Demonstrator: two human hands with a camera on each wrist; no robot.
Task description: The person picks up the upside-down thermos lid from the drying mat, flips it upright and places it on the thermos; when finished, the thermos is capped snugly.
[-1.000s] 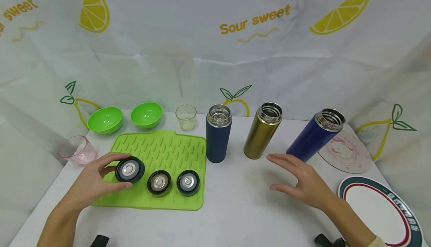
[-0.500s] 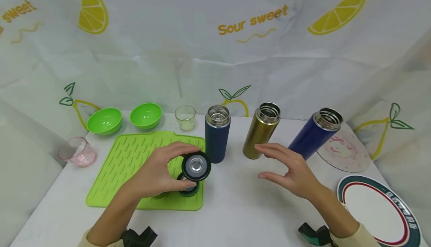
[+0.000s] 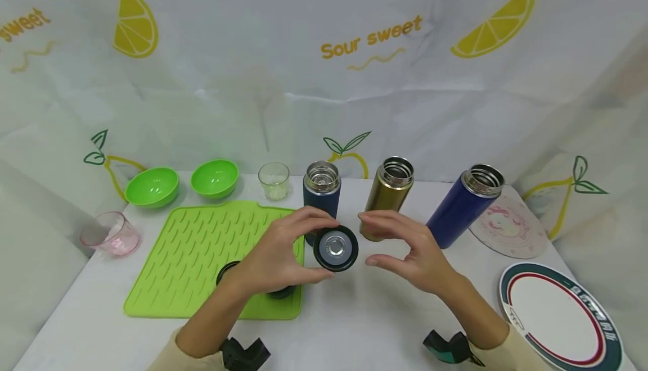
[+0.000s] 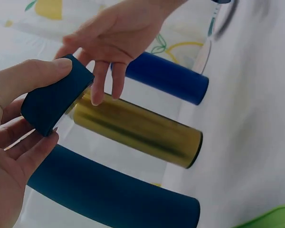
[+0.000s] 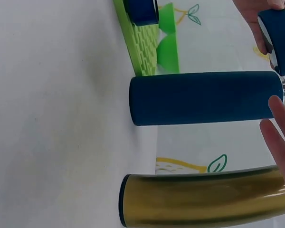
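My left hand (image 3: 275,261) grips a dark blue bottle lid (image 3: 336,249) by its edge between thumb and fingers, its metal-centred underside facing the head camera. Just right of the lid, my right hand (image 3: 407,247) is held with fingers and thumb spread, nothing between them. Behind the hands stand a lidless dark blue vacuum flask (image 3: 322,191), a gold one (image 3: 388,194) and a royal blue one (image 3: 463,205), with bare steel necks. In the left wrist view the held lid (image 4: 57,97) overlaps the gold flask. Two other lids lie on the green mat (image 3: 187,264), mostly hidden by my left hand and forearm.
Two green bowls (image 3: 152,187), a clear glass (image 3: 274,181) and a tilted pink glass (image 3: 113,236) stand around the mat's far and left sides. At the right lie a pink-patterned round board (image 3: 511,227) and a white oval plate (image 3: 557,315). A printed curtain (image 3: 243,78) closes off the back.
My left hand has carried the lid rightward from over the mat to in front of the dark blue flask. My right hand has shifted left toward it. The flasks have stayed put.
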